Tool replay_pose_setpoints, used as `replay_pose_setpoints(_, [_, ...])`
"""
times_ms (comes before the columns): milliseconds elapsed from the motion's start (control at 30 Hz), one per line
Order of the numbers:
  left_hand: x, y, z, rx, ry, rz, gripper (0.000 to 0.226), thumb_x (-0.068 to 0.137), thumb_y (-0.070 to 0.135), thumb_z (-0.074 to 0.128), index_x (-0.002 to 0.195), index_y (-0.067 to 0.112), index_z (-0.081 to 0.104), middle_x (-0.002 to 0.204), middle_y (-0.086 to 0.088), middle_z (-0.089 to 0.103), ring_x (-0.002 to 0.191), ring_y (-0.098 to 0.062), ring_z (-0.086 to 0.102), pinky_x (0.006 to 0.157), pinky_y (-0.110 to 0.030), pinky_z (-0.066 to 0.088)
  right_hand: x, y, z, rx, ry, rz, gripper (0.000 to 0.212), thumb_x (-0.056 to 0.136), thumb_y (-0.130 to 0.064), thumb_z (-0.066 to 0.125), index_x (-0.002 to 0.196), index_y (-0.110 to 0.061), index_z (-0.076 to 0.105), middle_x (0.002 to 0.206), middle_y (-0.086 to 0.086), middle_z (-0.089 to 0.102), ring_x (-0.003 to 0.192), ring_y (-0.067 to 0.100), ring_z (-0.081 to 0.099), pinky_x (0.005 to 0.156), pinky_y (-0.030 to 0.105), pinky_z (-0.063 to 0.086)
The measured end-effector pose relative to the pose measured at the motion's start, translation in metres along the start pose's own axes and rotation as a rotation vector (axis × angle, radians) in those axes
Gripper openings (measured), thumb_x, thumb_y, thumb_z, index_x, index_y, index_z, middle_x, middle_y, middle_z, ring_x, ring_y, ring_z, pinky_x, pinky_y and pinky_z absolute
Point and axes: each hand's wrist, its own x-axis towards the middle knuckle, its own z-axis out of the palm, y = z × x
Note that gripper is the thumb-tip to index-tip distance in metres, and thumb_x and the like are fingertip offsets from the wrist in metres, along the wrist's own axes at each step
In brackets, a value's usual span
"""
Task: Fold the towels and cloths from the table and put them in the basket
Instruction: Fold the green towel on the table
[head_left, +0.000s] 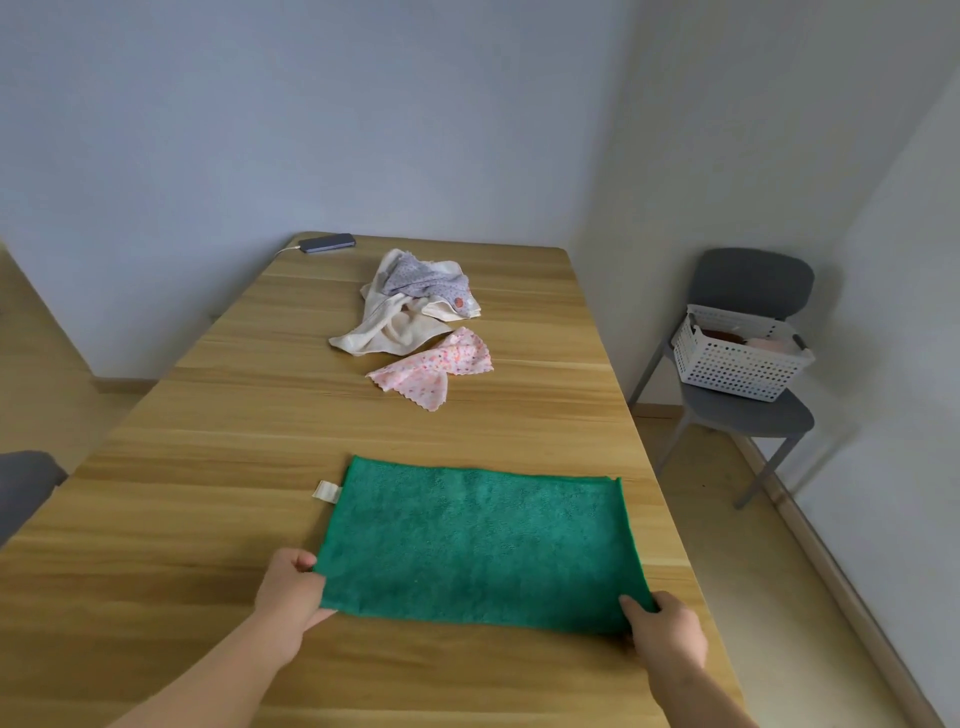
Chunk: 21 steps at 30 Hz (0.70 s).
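Gripping the near edge of the green towel (478, 545) at both corners, the person seems set for a fold away from the body. At the upper left of the counter (208, 415) a dark phone (330, 242) lies by the far edge with a cable attached, well apart from the work. Lower left, the left hand (293, 592) has its fingers (304, 561) curled round the towel's near left corner, pinching the cloth so that the edge can lift evenly. Just beyond it a small white tag (327, 491) sticks out of the towel's left side. The towel itself lies flat as a wide rectangle in the lower middle of the frame, close to the person, probably spread there so the fold comes out straight. In the upper middle sits a crumpled heap (410, 306) of a cream towel with a grey dotted cloth on top, and just beside it, nearer the camera, a pink patterned cloth (436, 369); these look unfolded. Lower right, the right hand (667, 631) clamps the near right corner, thumb on top and the other fingers hidden under the cloth. At the right of the frame the white basket (737, 361) stands on a grey chair (748, 410) off the counter, already holding something pinkish and something dark, within a turn's reach for dropping in each folded piece.
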Motion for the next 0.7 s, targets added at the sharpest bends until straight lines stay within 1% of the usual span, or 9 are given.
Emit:
replay_pose_setpoints(100, [-0.006, 0.003, 0.011, 0.071, -0.146, 0.046, 0.038, 0.088, -0.016, 0.040, 0.102, 0.018, 0.049, 0.136, -0.015, 0.042, 0.100, -0.031, 0.059, 0.074, -0.040, 0.057, 0.007, -0.003, -0.006, 0.142, 0.128, 0.085, 0.021, 0.087, -0.013, 0.059, 0.107, -0.005, 0.061, 0.085, 0.011, 0.063, 0.082, 0.035, 0.064, 0.078, 0.042, 0.055])
replay_pose_setpoints(167, [-0.011, 0.004, 0.017, 0.179, -0.222, 0.039, 0.044, 0.088, -0.017, 0.039, 0.097, 0.023, 0.055, 0.147, -0.011, 0.031, 0.117, -0.033, 0.051, 0.077, -0.038, 0.057, 0.007, -0.007, -0.010, 0.389, 0.188, 0.181, 0.040, 0.084, -0.005, 0.062, 0.123, -0.007, 0.052, 0.093, 0.011, 0.057, 0.086, 0.034, 0.061, 0.078, 0.043, 0.054])
replay_pose_setpoints(200, [-0.012, 0.004, 0.018, 0.209, -0.253, 0.032, 0.045, 0.088, -0.016, 0.038, 0.096, 0.023, 0.058, 0.150, -0.011, 0.027, 0.125, -0.032, 0.045, 0.081, -0.037, 0.055, 0.007, -0.009, -0.011, 0.522, 0.183, 0.238, 0.046, 0.083, -0.004, 0.065, 0.126, -0.008, 0.049, 0.094, 0.012, 0.055, 0.084, 0.032, 0.058, 0.073, 0.042, 0.053])
replay_pose_setpoints(300, [-0.011, 0.006, 0.016, 0.174, -0.345, -0.027, 0.037, 0.089, -0.011, 0.043, 0.100, 0.019, 0.061, 0.151, -0.008, 0.028, 0.135, -0.029, 0.033, 0.092, -0.040, 0.047, 0.003, -0.023, -0.010, 0.781, 0.076, 0.347, 0.025, 0.082, -0.007, 0.071, 0.102, -0.007, 0.056, 0.082, 0.009, 0.055, 0.072, 0.026, 0.054, 0.058, 0.031, 0.045])
replay_pose_setpoints(400, [-0.010, 0.012, 0.011, 0.111, -0.379, -0.084, 0.034, 0.090, -0.007, 0.045, 0.111, 0.016, 0.060, 0.150, -0.008, 0.028, 0.133, -0.028, 0.033, 0.094, -0.042, 0.045, -0.009, -0.046, 0.002, 0.698, 0.004, 0.145, 0.004, 0.087, -0.009, 0.064, 0.088, -0.011, 0.061, 0.088, 0.007, 0.062, 0.081, 0.024, 0.056, 0.067, 0.031, 0.046])
replay_pose_setpoints(500, [-0.009, 0.013, 0.012, 0.071, -0.355, -0.114, 0.033, 0.093, -0.001, 0.046, 0.120, 0.013, 0.057, 0.147, -0.007, 0.031, 0.125, -0.027, 0.038, 0.089, -0.040, 0.045, -0.034, -0.082, 0.017, 0.644, -0.111, -0.114, 0.009, 0.092, -0.008, 0.057, 0.094, -0.014, 0.063, 0.084, -0.001, 0.065, 0.076, 0.015, 0.060, 0.061, 0.025, 0.046])
replay_pose_setpoints(567, [-0.007, 0.012, 0.013, 0.014, -0.337, -0.158, 0.028, 0.092, 0.007, 0.052, 0.120, 0.012, 0.056, 0.136, -0.010, 0.046, 0.119, -0.028, 0.048, 0.088, -0.040, 0.047, -0.049, -0.102, 0.032, 0.588, -0.220, -0.231, 0.011, 0.092, -0.010, 0.057, 0.090, -0.019, 0.062, 0.088, -0.002, 0.068, 0.080, 0.015, 0.064, 0.066, 0.027, 0.051])
replay_pose_setpoints(633, [-0.006, 0.011, 0.013, -0.117, -0.350, -0.233, 0.033, 0.087, 0.014, 0.061, 0.119, 0.012, 0.053, 0.122, -0.013, 0.056, 0.108, -0.030, 0.058, 0.087, -0.040, 0.051, -0.062, -0.115, 0.053, 0.445, -0.325, -0.361, 0.007, 0.091, -0.014, 0.059, 0.087, -0.020, 0.062, 0.088, -0.002, 0.069, 0.084, 0.017, 0.065, 0.075, 0.032, 0.054])
replay_pose_setpoints(700, [-0.003, 0.011, 0.013, -0.186, -0.354, -0.260, 0.033, 0.089, 0.027, 0.060, 0.118, 0.012, 0.055, 0.119, -0.014, 0.058, 0.106, -0.031, 0.060, 0.090, -0.043, 0.051, -0.075, -0.120, 0.075, 0.188, -0.421, -0.504, 0.006, 0.090, -0.023, 0.061, 0.095, -0.021, 0.063, 0.093, -0.006, 0.067, 0.089, 0.015, 0.062, 0.081, 0.030, 0.051])
